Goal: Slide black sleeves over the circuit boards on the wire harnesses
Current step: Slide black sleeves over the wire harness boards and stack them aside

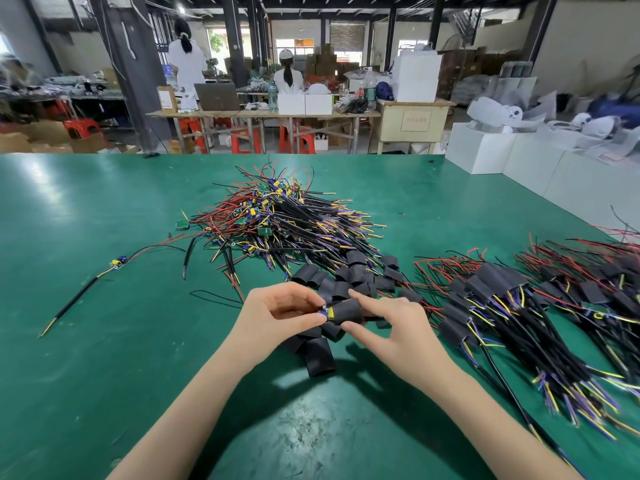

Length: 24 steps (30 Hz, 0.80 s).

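Observation:
My left hand [277,308] pinches the end of a small circuit board [327,313] with yellow and blue parts, just above the green table [104,358]. A black sleeve [348,311] covers most of that board, and my right hand [388,323] holds the sleeve between thumb and forefinger. Loose black sleeves [320,355] lie under and behind my hands. Behind them rises a heap of bare wire harnesses [277,220]. Sleeved harnesses [519,306] lie in rows to the right.
A single harness [117,263] lies apart at the left. White boxes [519,154] stand off the table's far right corner. Beyond the table are work benches, red stools and two people seen from behind.

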Tool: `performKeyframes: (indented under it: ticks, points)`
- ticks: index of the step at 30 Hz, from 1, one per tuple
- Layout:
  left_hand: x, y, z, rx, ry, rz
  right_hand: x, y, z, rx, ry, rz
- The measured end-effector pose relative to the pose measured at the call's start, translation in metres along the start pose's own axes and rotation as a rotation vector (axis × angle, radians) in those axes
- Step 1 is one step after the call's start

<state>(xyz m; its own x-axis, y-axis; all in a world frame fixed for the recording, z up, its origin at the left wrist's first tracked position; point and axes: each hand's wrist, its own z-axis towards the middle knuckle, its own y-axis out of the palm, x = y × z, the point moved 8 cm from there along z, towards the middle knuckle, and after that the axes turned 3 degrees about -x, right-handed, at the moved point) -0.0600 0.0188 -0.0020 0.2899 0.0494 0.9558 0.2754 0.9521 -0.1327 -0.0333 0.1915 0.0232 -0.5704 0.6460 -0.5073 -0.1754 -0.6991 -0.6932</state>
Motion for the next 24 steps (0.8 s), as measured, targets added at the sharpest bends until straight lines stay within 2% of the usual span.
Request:
performKeyframes:
  ticks: [5,8,14,24]
  points:
    - [0.0015,0.0003,0.0019,0.028,0.007,-0.033,-0.0006,-0.0088,0.0023,0.049,-0.007,0.131]
    - [0.0018,0.0007,0.0024,0.038,0.011,-0.044,-0.0052,-0.0090,0.0026,0.021,-0.087,0.062]
    - [0.0003,-0.0015,0.0025,0.046,0.003,-0.045,-0.0037,-0.0031,0.0000,-0.015,-0.116,-0.051]
    - [0.0027,-0.0014,0.0018,0.015,0.016,0.014,-0.0065,-0.0069,0.0010,0.016,-0.082,0.050]
